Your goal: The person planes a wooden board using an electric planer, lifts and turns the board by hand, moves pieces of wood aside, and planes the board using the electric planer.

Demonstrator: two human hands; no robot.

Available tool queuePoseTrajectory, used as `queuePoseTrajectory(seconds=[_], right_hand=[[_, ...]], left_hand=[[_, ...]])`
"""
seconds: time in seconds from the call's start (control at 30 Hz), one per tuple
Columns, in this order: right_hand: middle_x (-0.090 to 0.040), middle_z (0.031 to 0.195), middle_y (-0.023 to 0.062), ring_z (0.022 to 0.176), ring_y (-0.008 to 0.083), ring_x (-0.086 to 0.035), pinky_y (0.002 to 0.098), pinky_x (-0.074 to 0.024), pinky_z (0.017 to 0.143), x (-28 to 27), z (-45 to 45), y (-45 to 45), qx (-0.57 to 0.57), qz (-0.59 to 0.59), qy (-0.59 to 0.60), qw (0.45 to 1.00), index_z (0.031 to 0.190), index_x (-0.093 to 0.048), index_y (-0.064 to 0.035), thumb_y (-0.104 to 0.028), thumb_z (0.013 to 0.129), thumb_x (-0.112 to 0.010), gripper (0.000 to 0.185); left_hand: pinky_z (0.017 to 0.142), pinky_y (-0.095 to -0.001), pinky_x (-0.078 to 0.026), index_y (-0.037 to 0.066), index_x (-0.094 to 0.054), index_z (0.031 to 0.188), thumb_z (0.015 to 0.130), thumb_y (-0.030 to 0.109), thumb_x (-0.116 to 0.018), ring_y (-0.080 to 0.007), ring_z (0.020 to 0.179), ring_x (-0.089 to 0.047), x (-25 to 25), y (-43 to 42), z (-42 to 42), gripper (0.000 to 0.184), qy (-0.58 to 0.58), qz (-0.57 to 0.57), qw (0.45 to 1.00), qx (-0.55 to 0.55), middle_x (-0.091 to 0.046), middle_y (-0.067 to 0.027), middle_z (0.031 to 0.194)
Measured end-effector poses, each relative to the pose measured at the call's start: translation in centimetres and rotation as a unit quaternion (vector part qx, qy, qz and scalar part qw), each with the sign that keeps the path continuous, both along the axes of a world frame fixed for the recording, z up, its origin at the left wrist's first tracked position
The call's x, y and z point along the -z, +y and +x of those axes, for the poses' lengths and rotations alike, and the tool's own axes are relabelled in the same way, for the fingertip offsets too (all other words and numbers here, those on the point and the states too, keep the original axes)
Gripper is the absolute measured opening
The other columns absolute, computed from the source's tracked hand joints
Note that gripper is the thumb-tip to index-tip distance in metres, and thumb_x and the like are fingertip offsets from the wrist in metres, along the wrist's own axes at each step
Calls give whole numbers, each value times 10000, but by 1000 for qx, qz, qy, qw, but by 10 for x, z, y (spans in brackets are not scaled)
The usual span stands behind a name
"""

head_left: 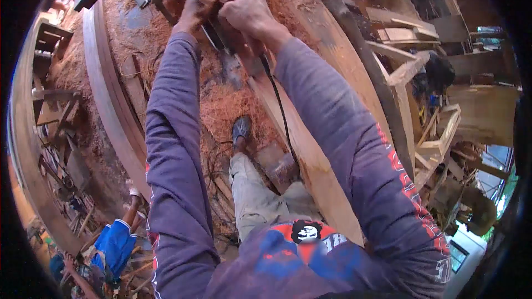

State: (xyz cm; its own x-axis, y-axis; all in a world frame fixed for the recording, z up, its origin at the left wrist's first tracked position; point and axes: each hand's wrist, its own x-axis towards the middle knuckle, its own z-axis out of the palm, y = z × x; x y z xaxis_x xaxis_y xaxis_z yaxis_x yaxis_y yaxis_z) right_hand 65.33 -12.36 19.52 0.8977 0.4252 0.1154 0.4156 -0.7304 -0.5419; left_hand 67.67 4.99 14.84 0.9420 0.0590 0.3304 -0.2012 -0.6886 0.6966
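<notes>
Both arms stretch forward to a corded electric planer [244, 44], partly hidden under the hands and blurred. My left hand [198, 5] has its fingers curled over the tool's far part. Close beside it, my right hand [249, 14] is closed around the tool's grip. A black cord [284, 113] trails from the planer back toward my body. Under and behind the tool runs a long wooden beam [316, 169], reaching close to my right side. The planer's underside is hidden.
Reddish shavings [224, 105] cover the ground around my foot [241, 127]. Long boards [102, 72] lie to the left, and a wide plank [343, 55] lies to the right. Wooden frames and offcuts [404, 33] are piled at right. Another person in blue shorts [113, 243] is at lower left.
</notes>
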Motion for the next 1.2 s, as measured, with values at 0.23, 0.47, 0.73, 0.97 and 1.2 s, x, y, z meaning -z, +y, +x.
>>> queuePoseTrajectory(seconds=[0.23,0.47,0.73,0.97,1.2], right_hand=[[-699,887,236,817,437,-691,536,-568,715,-6,-162,-132,-124,63,7,990,1147,-615,-48,-96,862,-522,304],[-593,1320,269,1253,426,-567,494,-462,1042,-82,-399,-309,-3,2,176,984,1424,-536,-100,-208,909,-692,549],[-542,1435,230,1386,444,-453,472,-405,1136,-95,-370,-279,40,-11,268,963,1500,-494,-86,-235,842,-748,721],[-643,1240,207,1179,345,-624,430,-497,985,-34,-163,-132,13,135,237,962,1151,-680,-35,-157,800,-689,372],[-717,982,258,1044,411,-682,499,-560,861,17,-2,-7,31,47,29,998,1019,-717,-16,-253,904,-542,316]], left_hand=[[801,-437,-537,76,-703,1086,853,152,-726,-362,889,-691,-23,-129,-176,246,-25,-78,996,40,-713,-185,985],[1065,-465,-470,-54,-566,1306,914,66,-652,-415,1238,-594,-26,-315,-421,419,84,-153,976,134,-619,-259,1284],[1004,-450,-512,-52,-600,1281,825,31,-775,-393,1158,-634,-19,-294,-389,495,41,-128,988,76,-664,-208,1230],[770,-441,-519,66,-669,994,822,148,-762,-349,872,-670,-16,-137,-163,211,-56,-33,998,14,-687,-153,906],[874,-379,-573,-9,-717,1156,865,257,-759,-294,1016,-742,0,-15,1,396,-47,-43,997,45,-746,-217,1076]])
